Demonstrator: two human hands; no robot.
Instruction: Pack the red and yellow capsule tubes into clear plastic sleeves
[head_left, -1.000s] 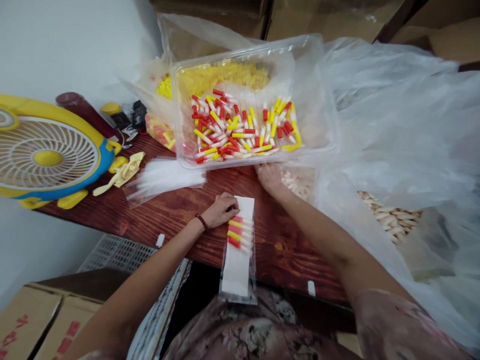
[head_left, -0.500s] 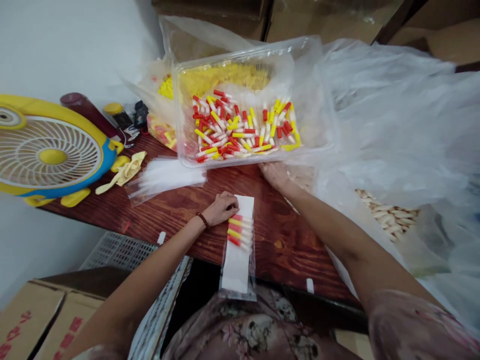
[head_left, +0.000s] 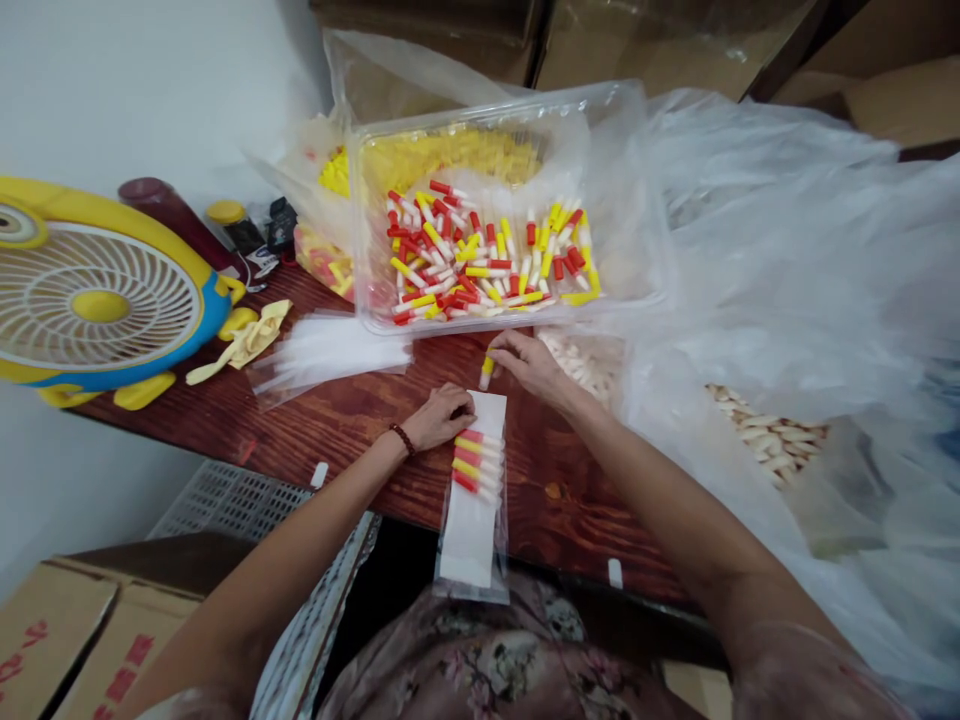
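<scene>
While pinching a yellow-and-white tube [head_left: 487, 368] between thumb and fingers of the right grip [head_left: 529, 362], rested the left grip [head_left: 442, 415], fingers curled, at the upper left edge of a white card [head_left: 469, 540]. Could not tell a pinch from a mere press in that left one. Held the tube yellow end up, slightly tilted, just beyond the card's far end. Had a clear pouch [head_left: 501, 545] around the card's near part, jutting past the front edge of the table [head_left: 555, 500]. Had five tubes [head_left: 478, 462] in a row across the card, red and yellow by turns on the left, white on the right. Wore a bracelet [head_left: 403, 438] on the left wrist.

Beyond both hands, faced a clear tray [head_left: 654, 220] strewn with loose tubes [head_left: 457, 265], red-and-white and yellow-and-white. Beside the right wrist, had a bag of pale pieces [head_left: 589, 362]; farther right, crumpled plastic [head_left: 787, 260]. Left of the tray's near edge, had a stack of bags [head_left: 337, 345], then a pale yellow cloth [head_left: 251, 342] just beside a yellow-and-blue fan [head_left: 101, 300]. Behind the fan, saw a dark red bottle [head_left: 176, 225] and a yellow-lidded jar [head_left: 234, 225].
</scene>
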